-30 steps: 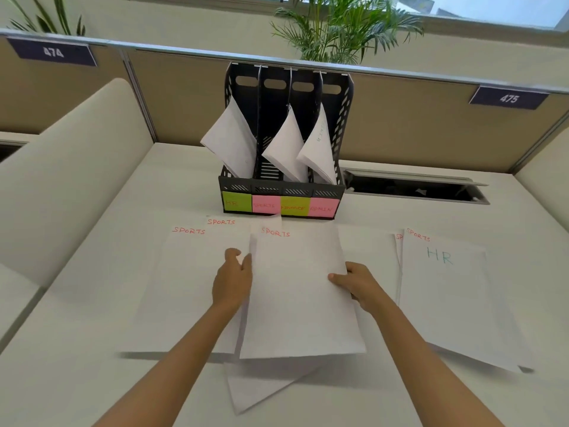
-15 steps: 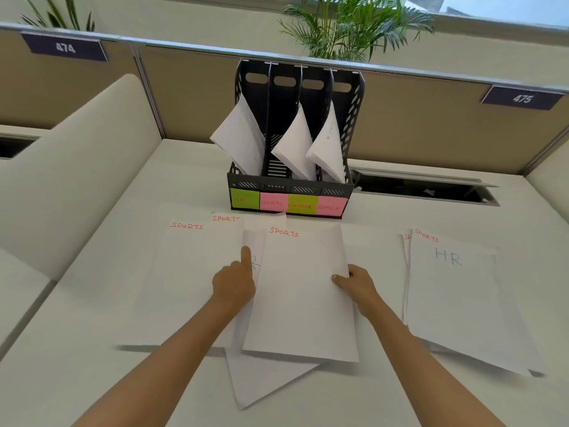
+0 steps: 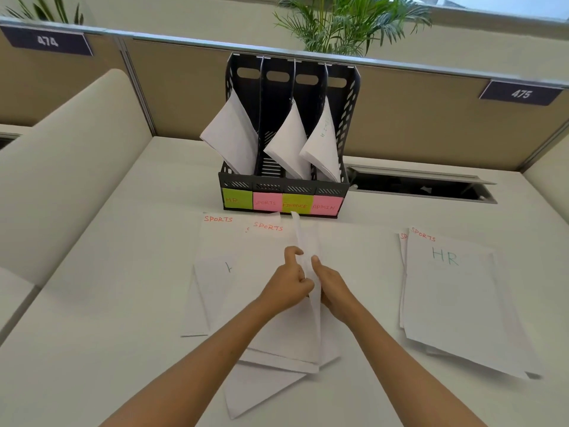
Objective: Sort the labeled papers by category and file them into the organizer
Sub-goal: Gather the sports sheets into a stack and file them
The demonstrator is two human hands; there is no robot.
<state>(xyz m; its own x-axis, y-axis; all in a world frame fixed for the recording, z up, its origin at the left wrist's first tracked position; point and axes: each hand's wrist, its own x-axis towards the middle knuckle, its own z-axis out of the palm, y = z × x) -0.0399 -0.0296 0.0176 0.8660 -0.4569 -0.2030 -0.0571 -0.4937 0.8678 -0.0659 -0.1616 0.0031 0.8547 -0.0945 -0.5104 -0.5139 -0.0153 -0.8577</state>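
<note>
A black four-slot organizer (image 3: 229,177) stands at the back of the desk, its front tagged HR, SPORTS, FINANCE, ADMIN. Folded white papers lean in the HR, FINANCE and ADMIN slots; the SPORTS slot looks bare. My left hand (image 3: 288,283) and my right hand (image 3: 332,288) press together the two halves of a white sheet (image 3: 308,238), which stands folded on edge between them. Under them lie several sheets marked SPORTS (image 3: 215,241). A second pile (image 3: 452,297) with HR and SPORTS written on its top sheet lies at the right.
A tan partition (image 3: 184,97) with plates 474 and 475 closes off the back. An open cable slot (image 3: 421,186) lies right of the organizer. A padded cream divider (image 3: 61,167) rises on the left. A potted palm (image 3: 345,23) stands behind the partition.
The sheet that lay flat between my hands is now folded up lengthwise, and both hands have come together at the middle to pinch it.
</note>
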